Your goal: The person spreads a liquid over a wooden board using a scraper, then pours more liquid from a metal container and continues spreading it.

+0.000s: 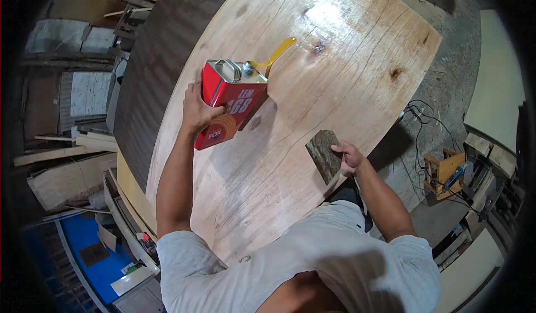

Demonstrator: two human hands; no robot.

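Observation:
My left hand (200, 109) grips a red metal can (234, 103) labelled "LEM 168" and "FOX" by its side. The can is tilted over a wooden panel (290, 123), and yellow liquid (282, 50) runs from its open spout onto the wood. Near the panel's right edge my right hand (349, 156) holds a flat, dark, stained rectangular piece (325, 155) between thumb and fingers, just over the surface. Part of the panel's far area looks wet and shiny.
A dark corrugated sheet (162, 45) lies left of the panel. Wood scraps (67, 151) pile up at the far left. On the right are black cables (421, 117) on the floor, a small wooden box (444, 170) with tools, and a pale curved panel (494, 84).

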